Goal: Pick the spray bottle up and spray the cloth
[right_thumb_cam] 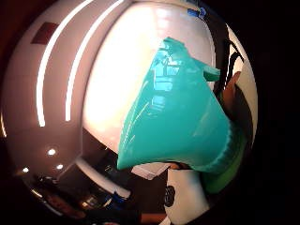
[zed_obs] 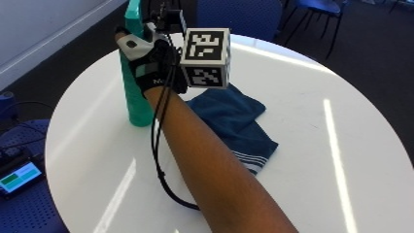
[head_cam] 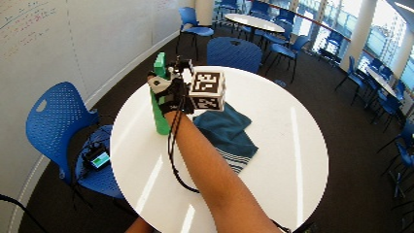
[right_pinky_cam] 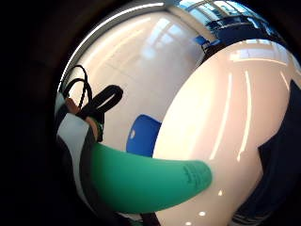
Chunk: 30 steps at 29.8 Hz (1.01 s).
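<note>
On the bench: a round white bench (zed_obs: 336, 145) carries the spray bottle and the cloth.
Spray bottle: the green spray bottle (zed_obs: 134, 82) stands upright near the bench edge, its base apparently on or just at the surface; whether it has lifted clear cannot be told.
Spray head: the teal spray head (right_thumb_cam: 183, 112) fills the thumb-side palm view, so it lies close against the palm.
Hand: the gloved right hand (zed_obs: 152, 65) is at the bottle's upper body and neck, with fingers curled round it; the bottle body runs out from under the palm in the little-finger-side view.
Trigger: no finger can be confirmed on the trigger.
Cloth: the dark blue cloth (zed_obs: 232, 124), with a striped hem, lies crumpled on the bench just beside the bottle, partly under the forearm.
Done: the grasp on the bottle appears made.
Left: lifting the bottle, turning the nozzle toward the cloth, and squeezing the trigger all appear outstanding; no spray or wet patch is visible on the cloth.
Surroundings: a blue chair (head_cam: 55, 121) stands beside the bench.
</note>
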### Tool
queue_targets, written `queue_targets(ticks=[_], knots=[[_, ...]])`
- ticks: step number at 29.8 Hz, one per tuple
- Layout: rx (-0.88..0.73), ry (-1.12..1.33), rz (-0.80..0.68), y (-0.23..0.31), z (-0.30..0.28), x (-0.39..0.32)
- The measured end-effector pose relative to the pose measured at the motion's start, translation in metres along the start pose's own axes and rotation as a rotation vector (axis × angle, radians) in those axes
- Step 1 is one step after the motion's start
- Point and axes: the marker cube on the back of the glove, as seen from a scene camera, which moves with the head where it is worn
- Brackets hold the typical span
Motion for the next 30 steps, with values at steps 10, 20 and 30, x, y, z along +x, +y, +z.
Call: queue_targets(ticks=[10,20,30], knots=[[-0.037,-0.004,0.059,0.003,-0.005,0.014],[-0.241,-0.040,0.245,0.013,-0.002,0.042],[-0.350,0.033,0.267,0.017,0.002,0.054]])
